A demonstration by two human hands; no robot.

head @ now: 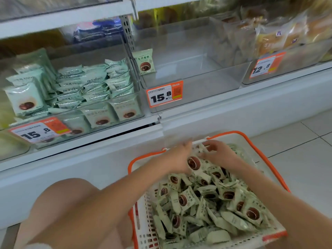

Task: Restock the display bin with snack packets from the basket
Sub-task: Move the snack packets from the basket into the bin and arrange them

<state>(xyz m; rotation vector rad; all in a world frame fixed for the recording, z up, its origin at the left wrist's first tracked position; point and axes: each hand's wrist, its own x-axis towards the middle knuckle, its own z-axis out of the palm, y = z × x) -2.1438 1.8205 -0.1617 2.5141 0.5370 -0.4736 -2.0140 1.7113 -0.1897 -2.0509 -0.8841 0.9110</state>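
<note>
Snack packets [194,164] in basket [276,169]: left hand [177,159], right hand [219,153] close together, fingers curled gathering packets

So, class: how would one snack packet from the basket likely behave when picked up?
A packet is probably light and crinkly: thin sealed film, puffed. Likely slippery too, as the glossy packets lie slid in a loose heap in the basket. Both hands gather several together.

Top shelf [68,17] above the empty bin [194,69] is a blurry smear, and the basket's [276,173] near corner is cut off.
</note>
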